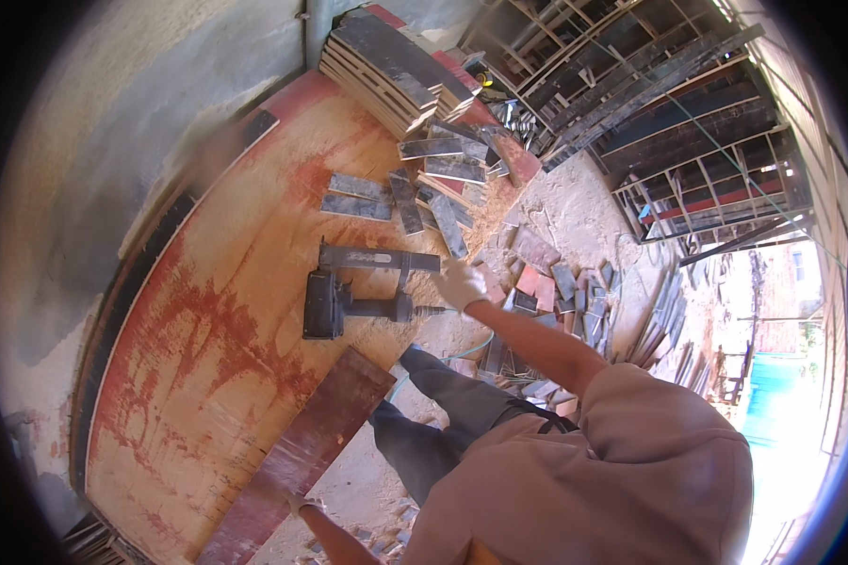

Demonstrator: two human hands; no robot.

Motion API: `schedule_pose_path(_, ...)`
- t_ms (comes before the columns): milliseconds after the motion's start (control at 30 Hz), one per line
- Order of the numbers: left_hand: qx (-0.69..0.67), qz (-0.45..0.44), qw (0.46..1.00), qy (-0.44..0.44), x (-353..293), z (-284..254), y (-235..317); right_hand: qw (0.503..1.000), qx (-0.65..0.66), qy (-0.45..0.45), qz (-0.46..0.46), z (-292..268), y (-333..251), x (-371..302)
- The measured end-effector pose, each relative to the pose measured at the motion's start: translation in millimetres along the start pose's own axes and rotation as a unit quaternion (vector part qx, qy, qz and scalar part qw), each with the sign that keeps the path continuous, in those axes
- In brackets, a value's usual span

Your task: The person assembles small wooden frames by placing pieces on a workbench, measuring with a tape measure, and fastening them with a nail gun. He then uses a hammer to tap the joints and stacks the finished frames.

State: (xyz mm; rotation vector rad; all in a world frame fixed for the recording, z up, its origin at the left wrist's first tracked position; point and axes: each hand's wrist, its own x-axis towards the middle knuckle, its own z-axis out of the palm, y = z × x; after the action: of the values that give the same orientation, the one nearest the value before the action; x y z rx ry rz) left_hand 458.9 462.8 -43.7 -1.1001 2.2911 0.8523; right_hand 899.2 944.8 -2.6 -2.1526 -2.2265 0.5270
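Observation:
A long reddish-brown board (316, 438) lies across the near edge of the bench. My left hand (297, 505), in a pale glove, grips the board's near edge; some fingers are hard to make out. A black nail gun (325, 303) rests on its side on the bench beyond the board, with a hose fitting at its handle end. Beside the tip of its long magazine is my right hand (462, 286), in a white glove. Its fingers look stretched out with nothing in them, though slightly blurred; whether they touch the tool I cannot tell.
The bench top (198, 377) is a red-stained wooden sheet along a grey wall (141, 179). Dark offcuts (358, 196) lie beyond the nail gun, before a stack of boards (377, 71). Wood scraps (575, 297) litter the floor at right, near a rack (707, 132).

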Motion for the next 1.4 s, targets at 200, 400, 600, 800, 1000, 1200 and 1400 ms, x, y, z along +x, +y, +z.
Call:
schedule_pose_path(200,0.085,0.417,0.904,0.028,-140,63,-41,0.996,-0.038,-0.054,0.066,-38,24,88)
schedule_pose_path(400,0.048,0.52,0.824,-0.22,-338,116,19,1.0,-0.022,0.002,0.009,-14,9,111)
schedule_pose_path(600,0.089,0.543,0.789,-0.274,-389,199,66,0.999,0.025,-0.046,0.013,-63,-77,164)
schedule_pose_path(800,0.027,0.421,0.827,-0.372,-463,251,79,1.0,-0.022,-0.003,-0.01,9,-65,177)
schedule_pose_path(1000,0.045,0.426,0.855,-0.293,-483,334,93,0.973,-0.049,0.014,-0.223,-42,-111,207)
schedule_pose_path(1200,0.154,0.365,0.887,-0.237,-522,393,143,0.956,-0.068,-0.114,-0.263,-25,-126,264)
schedule_pose_path(1400,0.311,0.368,0.87,-0.104,-531,456,153,0.969,-0.008,-0.113,-0.218,-19,-112,268)
